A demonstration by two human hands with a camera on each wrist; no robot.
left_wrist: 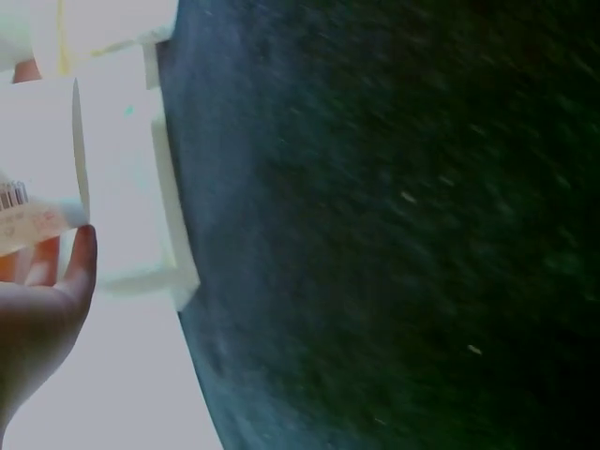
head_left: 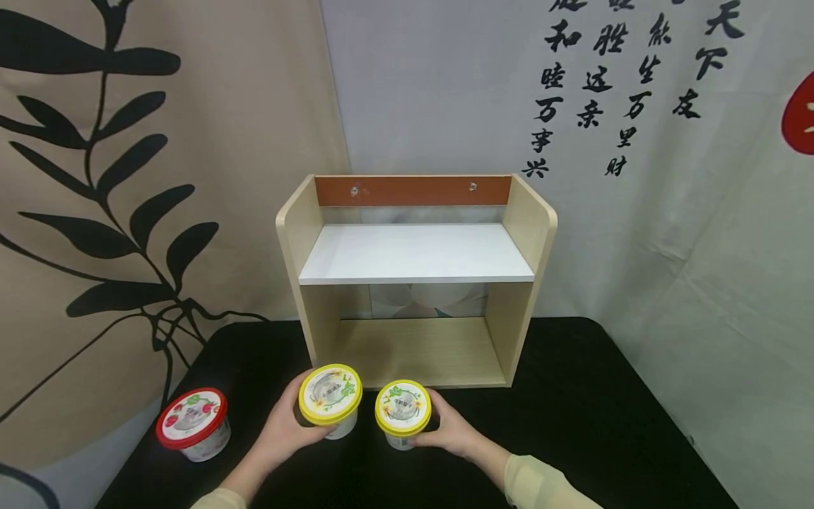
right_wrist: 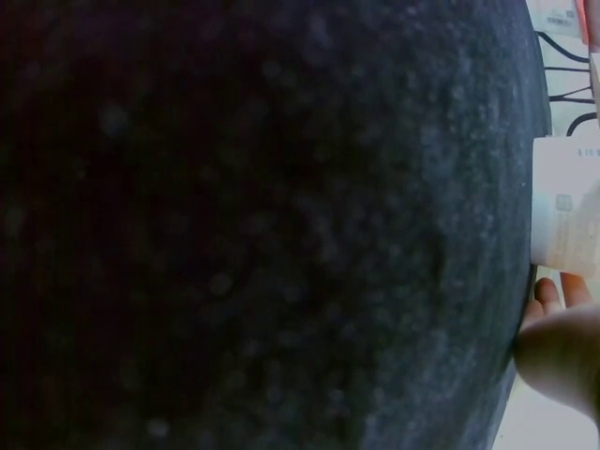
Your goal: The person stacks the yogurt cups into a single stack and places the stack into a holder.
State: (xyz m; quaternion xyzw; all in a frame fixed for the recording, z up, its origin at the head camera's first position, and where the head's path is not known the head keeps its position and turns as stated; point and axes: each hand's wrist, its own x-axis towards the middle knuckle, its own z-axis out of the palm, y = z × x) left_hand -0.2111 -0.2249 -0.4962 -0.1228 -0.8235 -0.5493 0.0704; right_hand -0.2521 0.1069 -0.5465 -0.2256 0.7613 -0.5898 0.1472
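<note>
My left hand (head_left: 294, 423) grips a white tub with a yellow lid (head_left: 330, 394) from its left side, thumb in front. To the right of it, a second yellow-lidded tub (head_left: 403, 408) is held by my right hand (head_left: 453, 426), with the thumb along its near side. Both tubs are upright in front of a small wooden shelf (head_left: 416, 253). In the left wrist view the left hand's tub (left_wrist: 37, 141) shows a barcode near its base. The right wrist view has the other tub (right_wrist: 565, 206) at its right edge, fingers around it.
A red-lidded tub (head_left: 193, 424) stands at the left on the black table (head_left: 591, 417). The shelf has a white upper board (head_left: 416, 253), a wooden bottom and a brown back rail (head_left: 413, 191). Behind it hang curtains with a plant print and black characters.
</note>
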